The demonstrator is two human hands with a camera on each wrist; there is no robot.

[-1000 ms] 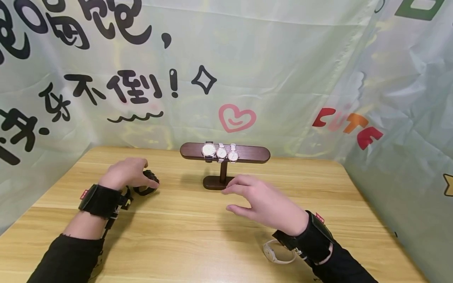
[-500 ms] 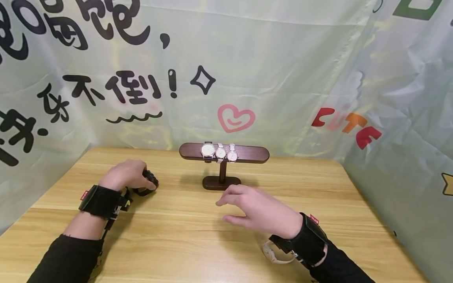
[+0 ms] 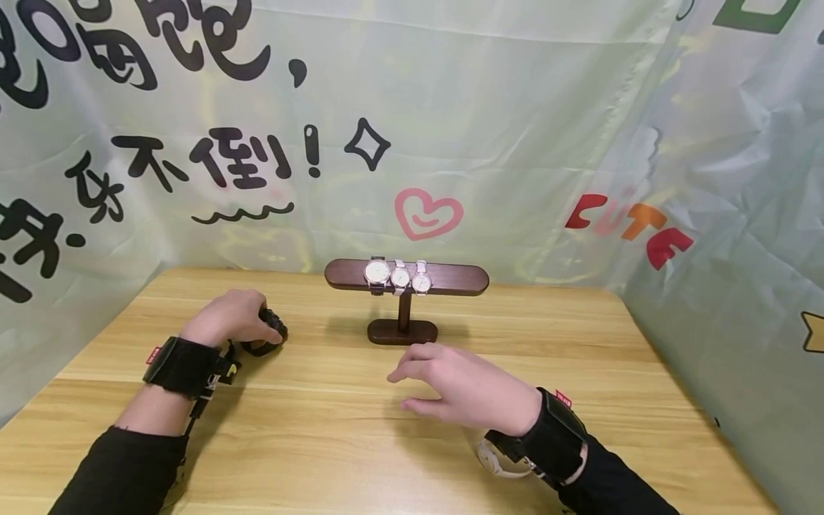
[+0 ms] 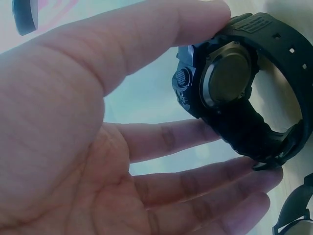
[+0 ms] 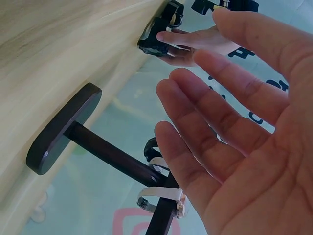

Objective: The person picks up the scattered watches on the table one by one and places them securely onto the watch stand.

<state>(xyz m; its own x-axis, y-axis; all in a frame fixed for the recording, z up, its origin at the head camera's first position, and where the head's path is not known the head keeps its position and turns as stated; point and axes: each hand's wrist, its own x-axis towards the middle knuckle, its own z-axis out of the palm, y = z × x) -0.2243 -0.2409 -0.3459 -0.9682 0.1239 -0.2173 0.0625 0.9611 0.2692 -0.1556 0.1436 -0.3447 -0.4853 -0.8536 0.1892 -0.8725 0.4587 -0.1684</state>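
My left hand (image 3: pixel 225 320) grips a black digital-style wristwatch (image 4: pixel 227 73) on the left of the table, thumb at one end of the watch head and fingertips at the strap. The left wrist view shows the case back and the looped, perforated strap. My right hand (image 3: pixel 466 390) hovers over the middle of the table with its fingers loosely extended, holding nothing. Just behind it stands a dark brown wooden T-shaped watch stand (image 3: pixel 460 279). On its bar sit a dark-strapped watch (image 3: pixel 377 272) and two pale-strapped watches, side by side left of centre.
A white wristwatch (image 3: pixel 491 459) lies on the wooden table (image 3: pixel 335 429), partly hidden by my right wrist. Part of another dark-strapped watch (image 4: pixel 296 208) shows at the lower right of the left wrist view. A printed cloth (image 3: pixel 515 143) hangs behind the table.
My right hand has drawn slightly left and toward me, away from the stand's base. My left hand stays at the black wristwatch, almost still, and its fingers have closed slightly on it.
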